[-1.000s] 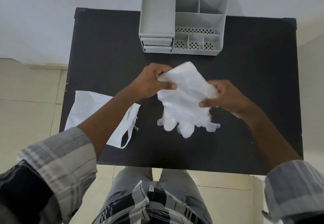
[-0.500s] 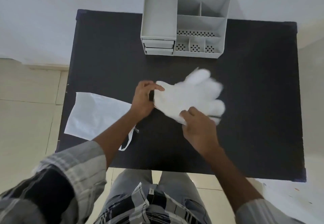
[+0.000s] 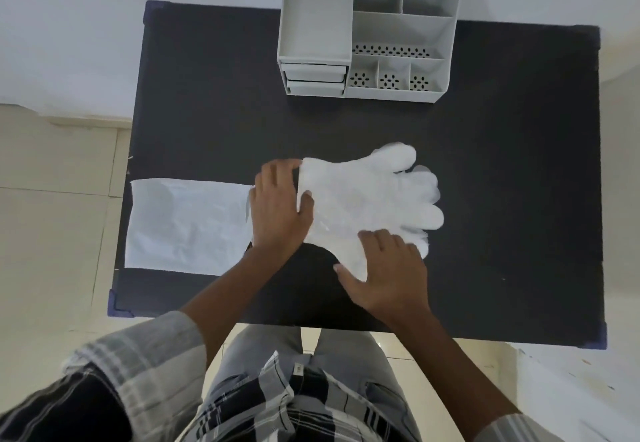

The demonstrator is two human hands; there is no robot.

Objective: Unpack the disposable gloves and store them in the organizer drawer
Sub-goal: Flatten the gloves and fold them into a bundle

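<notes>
black table (image 3: 519, 199): both hands press gloves (image 3: 374, 199) flat.

A black rectangular table (image 3: 214, 102) carries everything, and its corners have small purple caps. At the far edge stands a grey organizer (image 3: 367, 26) with open compartments on top and two closed drawers (image 3: 314, 78) at its front left. Near the middle of the table a flat stack of white disposable gloves (image 3: 374, 199) lies with the fingers pointing to the right. At the left side lies a flat white plastic bag (image 3: 187, 227), reaching to the table's left edge.
</notes>
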